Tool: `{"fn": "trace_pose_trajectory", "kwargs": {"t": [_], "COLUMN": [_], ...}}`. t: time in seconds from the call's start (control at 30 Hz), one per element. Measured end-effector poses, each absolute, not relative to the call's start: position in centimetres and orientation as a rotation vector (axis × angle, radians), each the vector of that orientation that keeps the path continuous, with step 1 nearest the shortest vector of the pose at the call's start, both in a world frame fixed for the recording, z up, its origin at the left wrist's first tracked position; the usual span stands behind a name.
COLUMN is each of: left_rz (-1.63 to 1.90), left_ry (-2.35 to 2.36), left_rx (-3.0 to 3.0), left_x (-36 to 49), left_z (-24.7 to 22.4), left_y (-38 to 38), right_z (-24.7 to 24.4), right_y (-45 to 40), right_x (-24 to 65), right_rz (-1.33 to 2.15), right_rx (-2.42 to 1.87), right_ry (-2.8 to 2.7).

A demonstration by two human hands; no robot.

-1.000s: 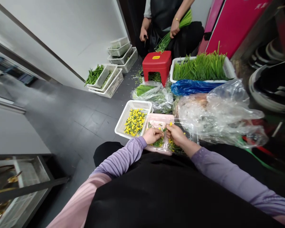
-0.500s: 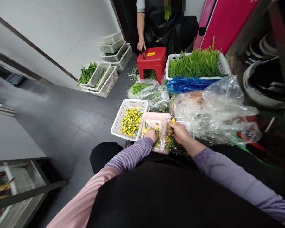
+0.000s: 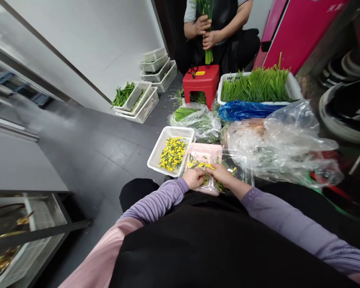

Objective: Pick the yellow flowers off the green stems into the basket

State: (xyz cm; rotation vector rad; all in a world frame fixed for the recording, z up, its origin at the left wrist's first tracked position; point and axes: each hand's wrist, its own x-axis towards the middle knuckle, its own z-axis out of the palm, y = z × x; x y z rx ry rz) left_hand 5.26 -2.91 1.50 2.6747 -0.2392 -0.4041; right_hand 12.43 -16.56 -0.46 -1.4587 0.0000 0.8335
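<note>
My left hand [image 3: 193, 178] is closed over the pink tray [image 3: 207, 149], its fingers curled and what they pinch hidden. Beside it, my right hand [image 3: 221, 175] pinches a yellow flower [image 3: 210, 166] between thumb and fingers. The two hands nearly meet above the tray. Loose yellow flowers with green stems lie in the tray and under its clear plastic lid [image 3: 245, 162], which is folded out to the right. Left of the tray stands a white perforated basket [image 3: 155, 159] with a heap of yellow flowers [image 3: 172, 154] in it.
Across from me a person's hands [image 3: 211, 39] grip a bunch of green stalks [image 3: 209, 56]. Scissors [image 3: 193, 71] lie on a red stool [image 3: 208, 82]. Green stalks fill a white crate [image 3: 295, 88]. Plastic bags [image 3: 276, 140] crowd the right; baskets [image 3: 144, 110] stack by the wall.
My right hand has moved left toward my left hand, over the tray. The other person has let go of the scissors on the stool and now holds the stalks with both hands.
</note>
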Motion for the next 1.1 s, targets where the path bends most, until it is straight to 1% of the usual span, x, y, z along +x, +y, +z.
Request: {"fn": "trace_pose_trajectory", "kwargs": {"t": [0.1,0.2,0.27,0.33,0.5,0.63,0.83,0.97,1.1], "left_rz": [-0.593,-0.610,-0.561,-0.557,-0.659,-0.546,-0.509,-0.593,-0.574], "left_ry": [-0.050,0.211,0.180,0.047,-0.136,-0.193,-0.058,0.183,0.376], "left_rx": [2.795,2.892,2.961,3.027,3.096,3.072,2.969,2.901,2.890], "left_x": [5.7,7.7,9.6,11.7,14.6,14.3,12.4,11.6,11.7], "left_z": [0.4,-0.9,-1.6,-2.4,-4.1,-3.6,-1.7,-2.4,-3.7], "left_y": [-1.9,-0.8,0.0,0.6,1.2,1.3,1.7,1.8,0.5], "right_z": [0.2,1.0,1.4,1.8,2.3,2.1,0.9,0.7,1.2], "right_y": [-16.6,-16.7,-16.8,-16.9,-17.1,-17.1,-16.5,-16.2,-16.4], "right_x": [13.2,13.9,14.1,14.1,14.4,14.6,14.1,13.8,13.6], "right_rz": [0.720,0.748,0.790,0.810,0.824,0.822,0.875,0.848,0.823], "right_rx": [-1.616,-1.421,-1.264,-1.173,-1.120,-1.140,-1.214,-1.221,-1.202], "right_ry": [0.033,0.168,0.235,0.292,0.380,0.395,0.383,0.387,0.356]}}
